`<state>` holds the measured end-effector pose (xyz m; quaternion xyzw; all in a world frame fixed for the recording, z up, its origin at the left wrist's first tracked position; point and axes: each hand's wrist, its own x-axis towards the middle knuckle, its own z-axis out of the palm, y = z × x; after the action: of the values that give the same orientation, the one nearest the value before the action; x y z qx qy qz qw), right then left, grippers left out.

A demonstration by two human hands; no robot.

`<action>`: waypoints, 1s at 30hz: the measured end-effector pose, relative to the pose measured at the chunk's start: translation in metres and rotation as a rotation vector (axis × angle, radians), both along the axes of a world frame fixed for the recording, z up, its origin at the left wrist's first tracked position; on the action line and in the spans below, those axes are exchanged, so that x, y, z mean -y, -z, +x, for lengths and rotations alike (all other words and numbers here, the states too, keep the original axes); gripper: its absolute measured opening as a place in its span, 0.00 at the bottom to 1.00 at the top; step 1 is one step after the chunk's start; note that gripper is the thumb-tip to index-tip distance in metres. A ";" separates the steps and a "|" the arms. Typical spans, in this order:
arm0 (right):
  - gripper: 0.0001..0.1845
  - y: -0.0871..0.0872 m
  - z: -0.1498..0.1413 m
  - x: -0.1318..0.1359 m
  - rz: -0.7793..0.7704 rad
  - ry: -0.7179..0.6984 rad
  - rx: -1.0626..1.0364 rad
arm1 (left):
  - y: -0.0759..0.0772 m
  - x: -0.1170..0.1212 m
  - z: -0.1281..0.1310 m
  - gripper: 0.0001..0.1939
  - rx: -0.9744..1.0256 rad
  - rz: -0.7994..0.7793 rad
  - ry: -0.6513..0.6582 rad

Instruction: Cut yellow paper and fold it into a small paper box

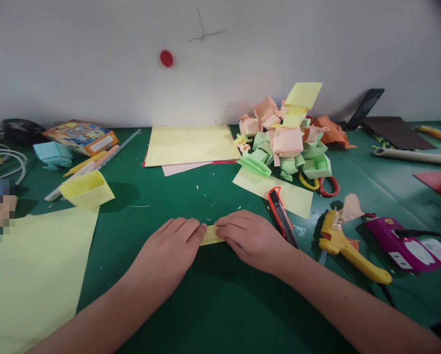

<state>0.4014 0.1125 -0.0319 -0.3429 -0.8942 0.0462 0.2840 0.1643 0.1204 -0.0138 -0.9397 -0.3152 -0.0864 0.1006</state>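
Observation:
A small folded strip of yellow paper (212, 236) lies low over the green table in the middle of the head view. My left hand (174, 243) pinches its left end, fingers bent and pressed together. At the other end, my right hand (248, 238) closes on the paper in the same way. Only the short middle part of the strip shows; the fingers cover both ends. Just right of my right hand is a red and black box cutter (282, 216). Behind it lies a flat piece of yellow paper (294, 194).
A heap of folded pink and green paper pieces (287, 142) rises at the back, with scissors (328, 187) beneath. Yellow sheets (191, 142) lie left of it. At right are a yellow glue gun (349, 250) and purple power strip (405, 246). A folded yellow piece (87, 189) stands left.

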 end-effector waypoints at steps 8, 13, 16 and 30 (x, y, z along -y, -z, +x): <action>0.13 -0.004 0.006 0.011 -0.046 -0.019 0.085 | 0.011 0.013 -0.007 0.21 0.013 0.090 0.056; 0.15 -0.007 0.008 0.011 -0.091 -0.001 0.142 | 0.012 0.017 -0.011 0.25 -0.004 0.041 0.031; 0.15 -0.006 0.009 0.010 -0.089 -0.004 0.147 | 0.013 0.020 -0.014 0.28 0.032 -0.021 0.003; 0.21 -0.016 0.021 0.004 -0.097 -0.171 0.367 | 0.020 0.017 -0.034 0.28 0.026 -0.119 0.039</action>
<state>0.4226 0.1086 -0.0156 -0.2815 -0.9536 0.0500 0.0943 0.1307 0.1034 -0.0343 -0.9488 -0.3027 -0.0816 0.0387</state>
